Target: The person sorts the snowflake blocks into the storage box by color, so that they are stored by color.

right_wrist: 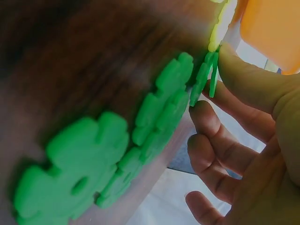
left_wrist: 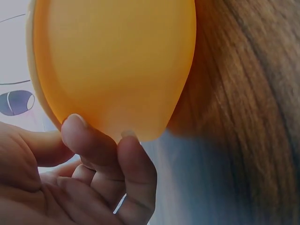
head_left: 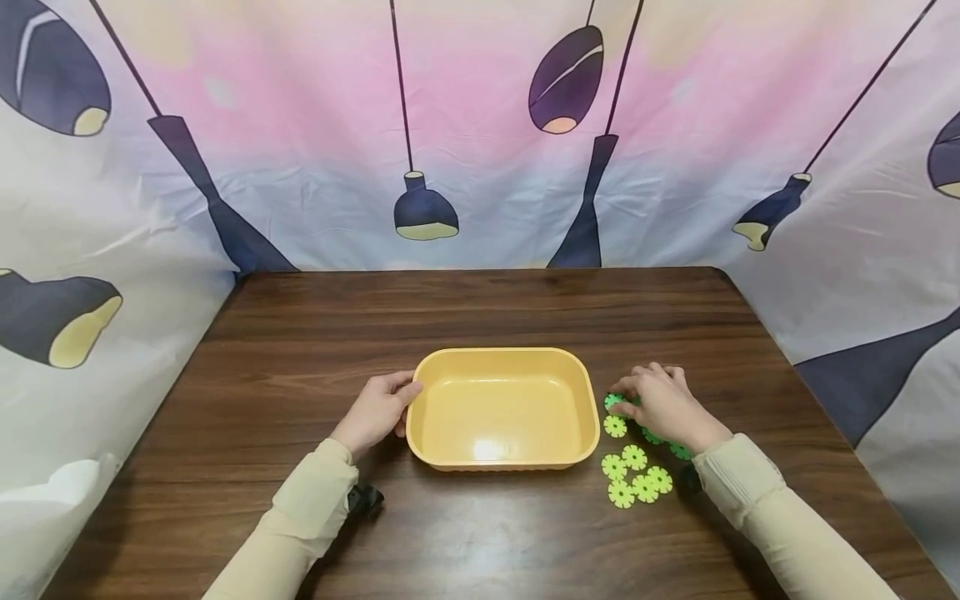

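Note:
A yellow rectangular plastic bin (head_left: 495, 408) stands on the table. My left hand (head_left: 377, 410) grips its left end, the thumb at the rim and fingertips against the outer wall, as the left wrist view (left_wrist: 101, 154) shows. To the right of the bin, my right hand (head_left: 662, 407) reaches down over green notched plastic discs. In the right wrist view, its thumb and forefinger pinch a tilted green disc (right_wrist: 214, 77) by the edges. Other green discs (right_wrist: 82, 164) lie flat beneath the palm, partly hidden from the head view. Yellow-green discs (head_left: 645, 488) lie nearer me.
The dark wood-grain table (head_left: 300, 325) reaches back to a printed fabric backdrop (head_left: 322, 208), which also hangs at both sides. A small black object (head_left: 365, 500) shows by the left wrist. One yellow-green disc (head_left: 615, 426) lies close to the bin's right wall.

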